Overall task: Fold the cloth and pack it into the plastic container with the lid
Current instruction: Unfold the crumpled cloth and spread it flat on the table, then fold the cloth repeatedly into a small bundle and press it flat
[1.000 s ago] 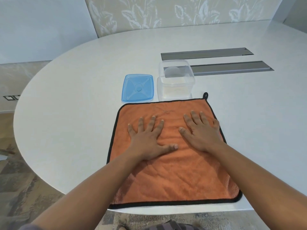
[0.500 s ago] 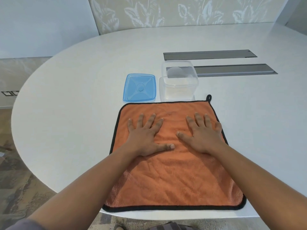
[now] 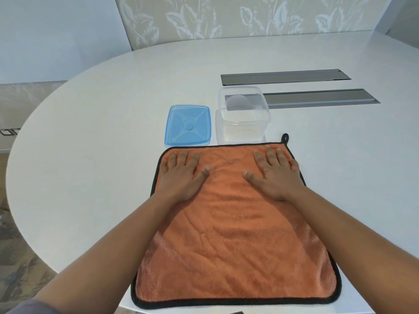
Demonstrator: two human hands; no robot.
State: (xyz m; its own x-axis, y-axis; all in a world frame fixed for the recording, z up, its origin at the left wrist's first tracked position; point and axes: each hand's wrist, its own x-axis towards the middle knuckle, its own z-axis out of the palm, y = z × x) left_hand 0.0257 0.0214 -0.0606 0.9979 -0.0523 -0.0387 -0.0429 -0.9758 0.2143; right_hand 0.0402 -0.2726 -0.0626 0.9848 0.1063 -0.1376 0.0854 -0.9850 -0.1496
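Pressing flat on the cloth, left hand and right hand lie palm-down, fingers spread.

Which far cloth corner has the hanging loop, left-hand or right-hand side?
The far corner by the right hand: a black loop sticks out of the orange cloth there. The far corner by the left hand is plain.
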